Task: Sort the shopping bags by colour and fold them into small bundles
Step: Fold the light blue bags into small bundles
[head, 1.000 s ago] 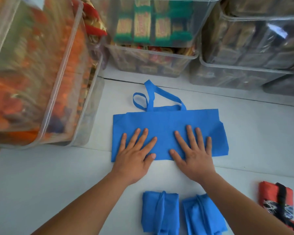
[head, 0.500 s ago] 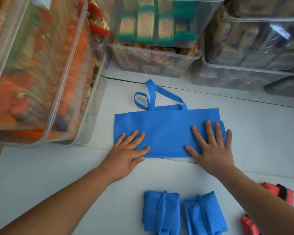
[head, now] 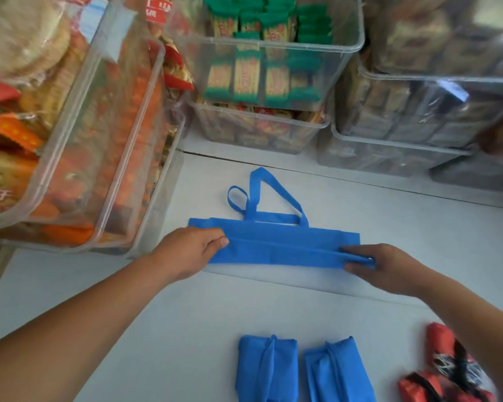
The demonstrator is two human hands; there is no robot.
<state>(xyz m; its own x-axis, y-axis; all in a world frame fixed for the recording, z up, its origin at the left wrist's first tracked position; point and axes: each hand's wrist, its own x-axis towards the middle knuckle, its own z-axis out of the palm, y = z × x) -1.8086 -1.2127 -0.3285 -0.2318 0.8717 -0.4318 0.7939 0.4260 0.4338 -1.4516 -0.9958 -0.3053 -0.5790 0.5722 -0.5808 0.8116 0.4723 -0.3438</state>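
A blue shopping bag [head: 276, 242] lies on the white table [head: 186, 329], folded lengthwise into a narrow band, its handles [head: 259, 195] pointing away from me. My left hand [head: 192, 250] pinches the near fold at the bag's left end. At the right end my right hand [head: 386, 265] pinches the same fold. Two folded blue bundles [head: 266, 369] [head: 336, 372] lie side by side at the near edge. Red-and-black folded bags [head: 447, 369] lie at the near right.
Clear plastic bins of packaged snacks ring the work area: a large one [head: 70, 140] at the left, stacked ones [head: 262, 82] straight ahead and more [head: 418, 111] at the back right. The table shows bare surface between the bag and the bundles.
Both hands slid apart from flat on the bag's middle to its two ends. They then took hold of the near edge and brought it over, making the bag narrower.
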